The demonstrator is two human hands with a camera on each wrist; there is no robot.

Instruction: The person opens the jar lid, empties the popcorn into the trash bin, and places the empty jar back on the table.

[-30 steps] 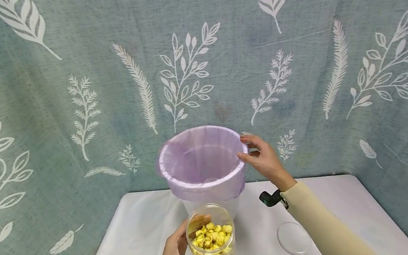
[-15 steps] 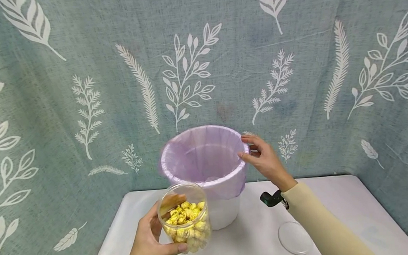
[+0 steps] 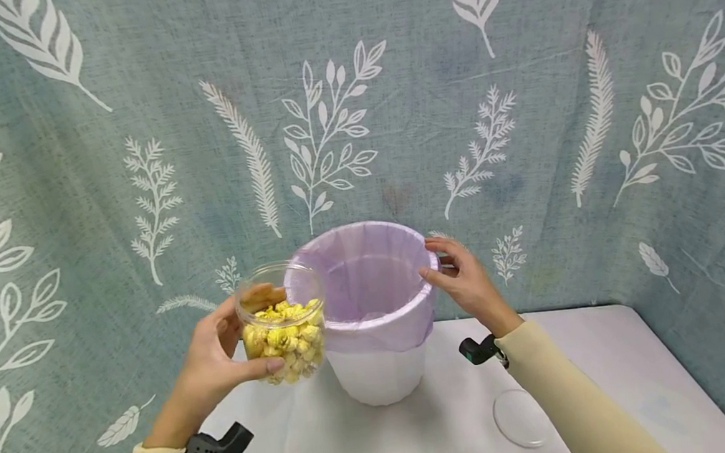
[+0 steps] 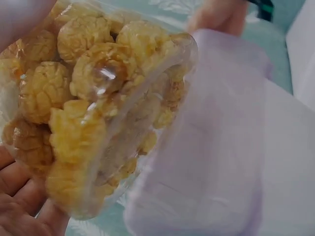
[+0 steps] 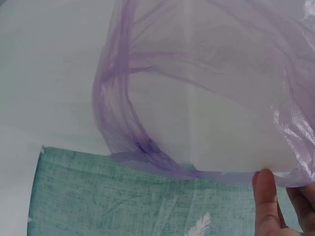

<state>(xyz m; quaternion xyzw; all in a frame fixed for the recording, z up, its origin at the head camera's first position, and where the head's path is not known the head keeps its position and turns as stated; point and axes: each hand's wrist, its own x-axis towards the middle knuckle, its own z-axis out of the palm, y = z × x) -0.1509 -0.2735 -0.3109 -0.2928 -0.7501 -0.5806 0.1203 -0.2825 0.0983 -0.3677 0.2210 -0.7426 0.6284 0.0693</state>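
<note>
My left hand (image 3: 212,358) grips a clear plastic jar (image 3: 283,324) by its side, thumb in front and fingers behind. The jar has no lid on and holds yellow, ball-shaped popcorn (image 3: 279,311). It is raised at the left rim of a white trash can (image 3: 379,380) and overlaps that rim in the head view. A thin purple bag (image 3: 378,334) lines the can and folds over its edge. At the can's right side my right hand (image 3: 467,282) holds the rim, with the thumb at the inner edge. In the right wrist view its fingertips (image 5: 266,179) meet the bag.
A round clear lid (image 3: 520,418) lies on the white table (image 3: 465,433) to the right of the can. Green-grey cloth (image 3: 407,143) with white leaf prints hangs behind and on both sides. Each wrist wears a black camera mount (image 3: 216,448).
My left hand has carried the jar up and to the left, from in front of the can to beside its left rim. My right hand has stayed at the rim.
</note>
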